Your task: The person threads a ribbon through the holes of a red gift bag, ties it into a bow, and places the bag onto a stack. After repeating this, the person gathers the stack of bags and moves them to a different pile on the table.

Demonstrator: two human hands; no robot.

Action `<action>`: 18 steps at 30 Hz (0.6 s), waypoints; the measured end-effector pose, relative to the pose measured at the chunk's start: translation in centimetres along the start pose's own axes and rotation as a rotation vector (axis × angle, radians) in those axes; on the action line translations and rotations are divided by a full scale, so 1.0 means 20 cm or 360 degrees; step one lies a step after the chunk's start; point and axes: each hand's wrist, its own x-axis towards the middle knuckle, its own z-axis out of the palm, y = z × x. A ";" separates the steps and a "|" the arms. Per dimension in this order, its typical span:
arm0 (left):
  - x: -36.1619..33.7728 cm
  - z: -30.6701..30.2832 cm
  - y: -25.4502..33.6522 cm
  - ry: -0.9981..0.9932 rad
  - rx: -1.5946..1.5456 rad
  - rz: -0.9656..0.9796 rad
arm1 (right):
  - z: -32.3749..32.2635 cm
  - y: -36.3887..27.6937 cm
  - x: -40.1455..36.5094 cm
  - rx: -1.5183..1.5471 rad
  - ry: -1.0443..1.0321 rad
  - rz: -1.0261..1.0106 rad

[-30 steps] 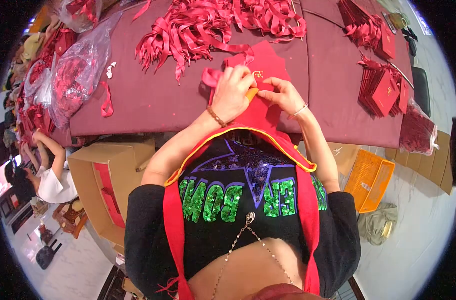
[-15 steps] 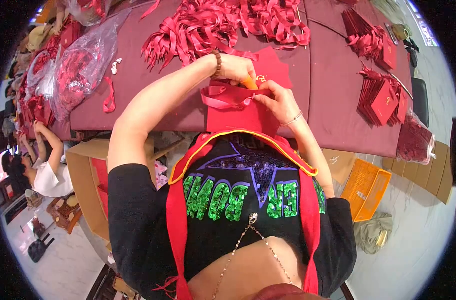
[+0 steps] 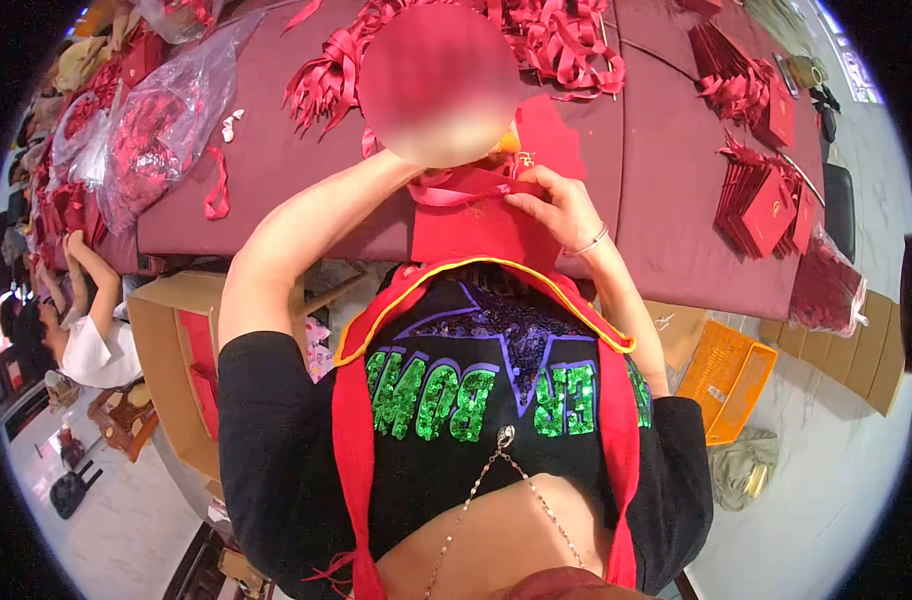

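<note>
A red paper bag (image 3: 486,238) with a gold mark lies at the table's near edge, close to my chest. A dark red ribbon (image 3: 466,192) runs across it. My right hand (image 3: 561,210) pinches the ribbon's right end between thumb and fingers at the bag's edge. My left hand (image 3: 446,135) reaches over the bag's upper left, mostly covered by a round blur. Only an orange finger cover (image 3: 508,138) shows beside the blur, next to the gold mark, so its grip is hidden.
Loose red ribbons (image 3: 574,50) lie in a heap at the back. Stacked red bags (image 3: 761,205) stand on the right. Clear plastic bags (image 3: 166,130) lie on the left. Below the table are a cardboard box (image 3: 176,380) and an orange basket (image 3: 726,385). Another person (image 3: 96,340) sits at far left.
A round blur now covers most of my left hand and its bracelet. The orange finger cover has shifted slightly up and right. My right hand stays at the bag's edge.
</note>
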 end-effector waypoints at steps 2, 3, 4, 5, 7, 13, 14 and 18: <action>-0.01 -0.01 -0.02 0.0061 0.0162 0.0060 | 0.01 0.01 0.00 -0.0011 -0.0007 -0.0007; 0.01 0.00 -0.04 0.0155 0.0242 0.0141 | 0.02 0.02 0.00 0.0033 -0.0012 -0.0048; 0.01 0.00 -0.02 0.0249 0.0322 0.0226 | 0.02 0.03 0.01 0.0074 -0.0015 -0.0089; 0.01 0.01 0.00 0.0247 0.0100 0.0141 | 0.01 0.02 0.01 0.0074 -0.0015 -0.0094; 0.02 -0.01 0.06 0.0520 0.0155 -0.0083 | -0.01 0.01 0.00 -0.0019 -0.0063 -0.0169; 0.01 -0.11 0.17 0.0899 -0.1180 -0.0014 | -0.04 0.00 -0.01 -0.0054 -0.0063 -0.0284; 0.02 -0.13 0.17 0.0943 -0.1144 0.0046 | -0.04 0.00 -0.01 -0.0050 -0.0062 -0.0286; -0.06 -0.16 0.26 0.0584 -0.0780 0.0185 | -0.05 0.00 -0.01 0.0011 -0.0108 -0.0396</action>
